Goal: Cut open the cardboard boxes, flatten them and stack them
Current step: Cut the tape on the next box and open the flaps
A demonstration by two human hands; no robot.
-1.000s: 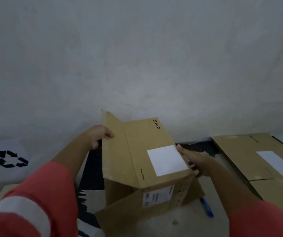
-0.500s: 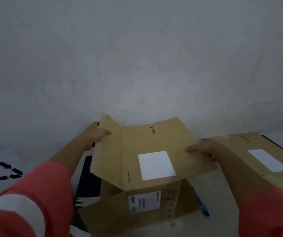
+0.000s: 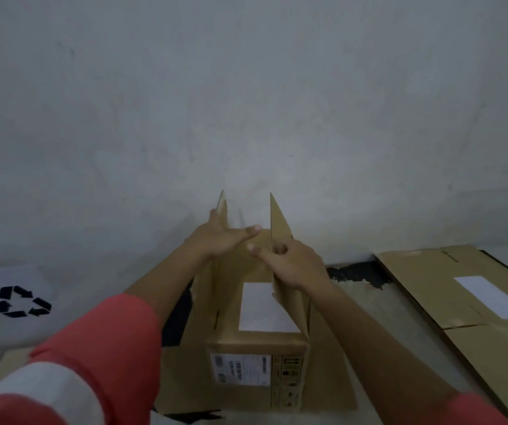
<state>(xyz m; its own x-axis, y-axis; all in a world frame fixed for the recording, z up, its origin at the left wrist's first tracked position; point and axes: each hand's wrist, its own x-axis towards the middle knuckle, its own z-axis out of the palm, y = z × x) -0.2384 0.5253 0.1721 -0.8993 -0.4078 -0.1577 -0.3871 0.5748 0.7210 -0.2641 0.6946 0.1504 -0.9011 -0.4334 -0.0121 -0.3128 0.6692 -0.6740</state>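
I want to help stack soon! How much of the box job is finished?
Done: flattened cardboard lies at the right. In hand: the middle box stands with its flaps up; the right hand grips the right flap, the left hand touches the left flap. Left: this box is not yet flat and not yet stacked on the flat cardboard.

My left sleeve (image 3: 99, 342) is coral red with a broad white band (image 3: 41, 391); my right sleeve (image 3: 476, 412) matches. My left hand (image 3: 220, 240) and right hand (image 3: 295, 265) are bare.
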